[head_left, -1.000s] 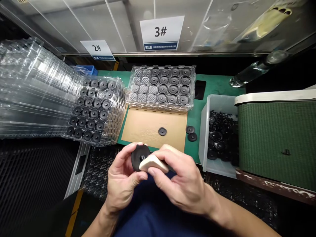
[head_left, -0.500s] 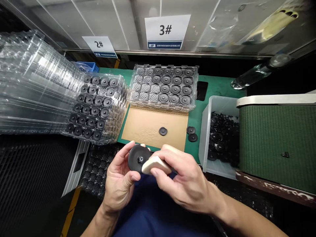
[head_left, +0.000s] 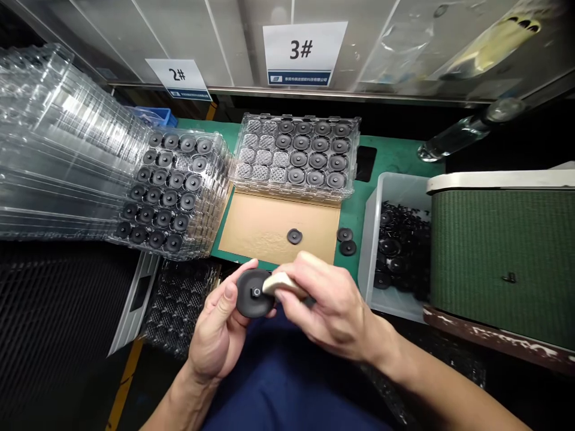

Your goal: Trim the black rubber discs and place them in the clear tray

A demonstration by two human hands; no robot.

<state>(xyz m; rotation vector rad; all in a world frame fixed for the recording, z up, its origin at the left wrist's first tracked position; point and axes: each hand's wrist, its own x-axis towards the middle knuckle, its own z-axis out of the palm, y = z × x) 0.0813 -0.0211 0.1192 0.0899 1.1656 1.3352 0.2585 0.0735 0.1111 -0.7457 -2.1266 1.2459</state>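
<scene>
Disc [head_left: 251, 293] in left hand [head_left: 220, 335], right hand [head_left: 327, 311] adjacent

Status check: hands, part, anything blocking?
Left hand grips round black rubber disc. Right hand presses cream wedge tool to its hub. Nothing blocking.

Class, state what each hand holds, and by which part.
Left hand holds the black disc by its rim. Right hand pinches the cream tool along its body.

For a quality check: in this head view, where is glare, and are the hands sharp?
Head view: glare streaks the stack of clear trays and the back panels; the left hand, right hand and black disc are sharp; straight edges bend near the borders; the lower left is dark.
</scene>
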